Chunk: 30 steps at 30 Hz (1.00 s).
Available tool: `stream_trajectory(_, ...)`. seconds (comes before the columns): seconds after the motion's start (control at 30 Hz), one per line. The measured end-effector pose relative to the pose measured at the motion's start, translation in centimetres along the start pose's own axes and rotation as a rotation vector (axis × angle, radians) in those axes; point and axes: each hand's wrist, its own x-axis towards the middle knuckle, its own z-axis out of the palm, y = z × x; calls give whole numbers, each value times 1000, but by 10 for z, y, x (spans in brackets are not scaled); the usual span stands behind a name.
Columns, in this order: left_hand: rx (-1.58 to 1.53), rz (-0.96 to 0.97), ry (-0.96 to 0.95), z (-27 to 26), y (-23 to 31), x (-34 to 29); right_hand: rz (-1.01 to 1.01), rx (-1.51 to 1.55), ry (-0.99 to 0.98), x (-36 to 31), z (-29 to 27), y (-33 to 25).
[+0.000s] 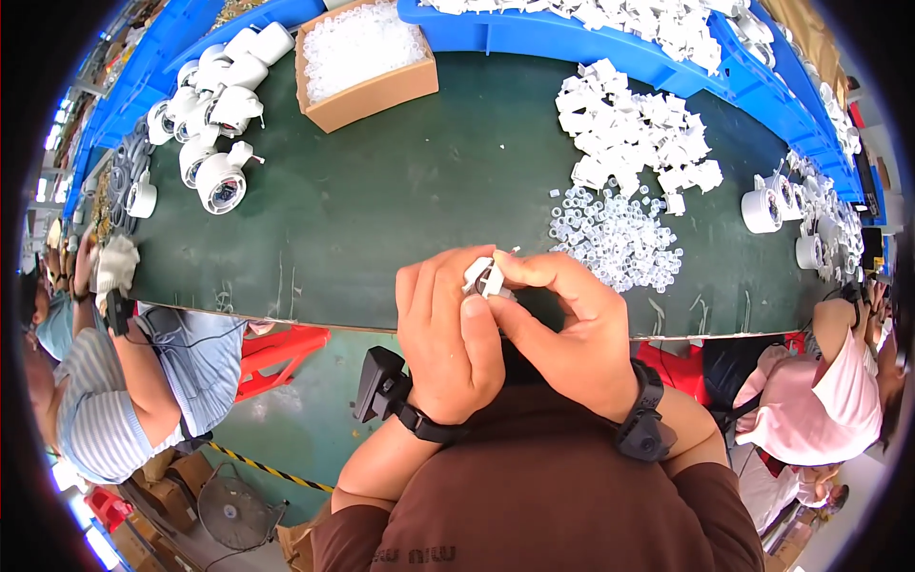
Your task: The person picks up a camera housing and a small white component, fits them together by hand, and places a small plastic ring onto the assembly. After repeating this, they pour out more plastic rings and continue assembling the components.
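Observation:
My left hand (443, 334) and my right hand (577, 334) meet over the table's near edge. Between them is a small white plastic part (487, 275) with a dark curved piece in its middle. The left fingers wrap round its near and left sides. From the right, my other thumb and forefinger pinch it, with a tiny tip sticking out beyond the forefinger. Much of the part is hidden by fingers. Just right of my hands lies a heap of small clear plastic rings (618, 238). Behind it spreads a pile of white plastic brackets (629, 129).
On the green table (410, 181), white round camera-like housings (222, 183) cluster at the left. A cardboard box (372, 103) of clear small pieces stands at the back, beside blue bins (572, 52). More housings (761, 211) lie right. People sit at both sides.

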Motion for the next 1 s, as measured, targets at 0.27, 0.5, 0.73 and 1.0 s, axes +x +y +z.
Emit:
stream_trajectory(0.27,10,24,11,3,1,-2,-99,-117,-19,-4,-3,4)
stream_trajectory(0.5,25,35,22,6,0,-1,-81,-84,45,-10,2,12)
stream_trajectory(0.73,39,28,-10,3,2,1,-102,-112,23,-9,1,13)
stream_trajectory(1.0,-36,98,-27,-5,-12,3,132,209,-40,5,0,-1)
